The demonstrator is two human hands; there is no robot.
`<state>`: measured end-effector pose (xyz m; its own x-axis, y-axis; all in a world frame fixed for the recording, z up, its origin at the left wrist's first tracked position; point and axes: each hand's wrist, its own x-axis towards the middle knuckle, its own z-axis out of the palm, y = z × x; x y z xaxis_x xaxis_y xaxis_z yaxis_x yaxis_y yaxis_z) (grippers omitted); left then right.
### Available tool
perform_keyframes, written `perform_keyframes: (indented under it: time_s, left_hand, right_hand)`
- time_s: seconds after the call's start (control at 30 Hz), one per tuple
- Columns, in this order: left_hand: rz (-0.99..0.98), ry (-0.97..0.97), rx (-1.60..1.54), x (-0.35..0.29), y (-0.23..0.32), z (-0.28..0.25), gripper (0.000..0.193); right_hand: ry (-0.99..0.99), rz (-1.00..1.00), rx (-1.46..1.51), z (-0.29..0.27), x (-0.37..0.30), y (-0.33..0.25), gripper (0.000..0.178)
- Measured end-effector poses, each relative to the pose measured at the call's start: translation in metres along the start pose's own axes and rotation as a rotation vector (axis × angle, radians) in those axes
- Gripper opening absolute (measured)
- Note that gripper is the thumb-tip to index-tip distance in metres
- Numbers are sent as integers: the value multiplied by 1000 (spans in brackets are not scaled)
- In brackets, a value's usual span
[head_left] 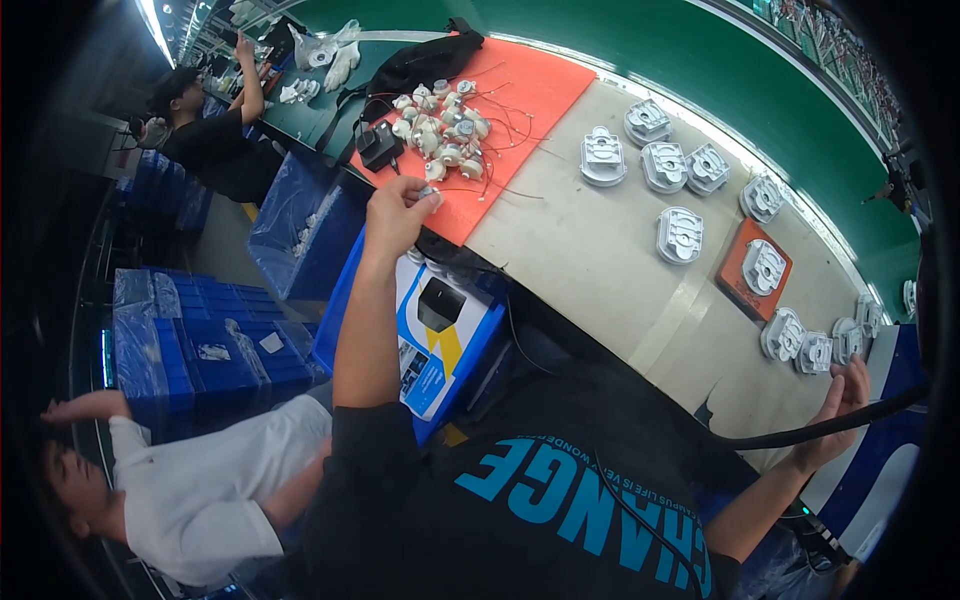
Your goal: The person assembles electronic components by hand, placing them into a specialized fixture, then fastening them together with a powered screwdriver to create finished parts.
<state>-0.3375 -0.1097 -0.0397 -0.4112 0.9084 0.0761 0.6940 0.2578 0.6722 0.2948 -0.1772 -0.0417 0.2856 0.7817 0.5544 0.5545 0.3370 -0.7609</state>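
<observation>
My left hand (395,213) is closed in a pinch on a small white-and-grey motor-like part (428,194) at the near edge of the orange mat (545,85). Just beyond it lies a heap of similar cream-coloured parts (440,130) with thin reddish wires. On the far right, my right hand (838,415) has its fingers stretched out beside a white plastic housing (847,338); whether they touch it cannot be told. Several more white housings (680,235) lie spread over the pale worktop (600,255). One housing (764,268) rests on an orange square block (738,270).
A black power adapter (379,147) and a black bag (425,68) lie by the heap. Below the bench edge stands a blue bin (345,300) with a printed box (425,345). A black cable (800,433) crosses near my right wrist. Two people (215,480) are at the left.
</observation>
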Motion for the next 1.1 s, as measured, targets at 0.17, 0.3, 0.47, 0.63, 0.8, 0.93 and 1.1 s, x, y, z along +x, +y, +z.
perform_keyframes:
  time_s: [0.17,0.3,0.47,0.63,0.8,0.93,1.1]
  left_hand:
    - [-93,20,-740,8,-7,-34,25]
    - [20,-120,-1244,28,26,-37,25]
    - [251,-359,-1166,37,101,-10,27]
    - [507,-601,-717,23,196,62,31]
    - [857,-896,-403,-2,270,173,33]
    - [936,-1021,-212,-5,292,192,30]
    - [1000,-1032,-152,-11,302,196,30]
  right_hand:
    - [-17,-34,21,2,0,3,25]
    - [-11,-3,41,-4,-3,4,26]
    - [-30,-67,75,13,-1,-1,29]
    - [5,-59,112,44,15,-42,23]
    - [26,-58,31,36,12,-50,22]
    - [19,-135,-9,25,16,-60,22]
    - [49,-180,31,18,22,-64,21]
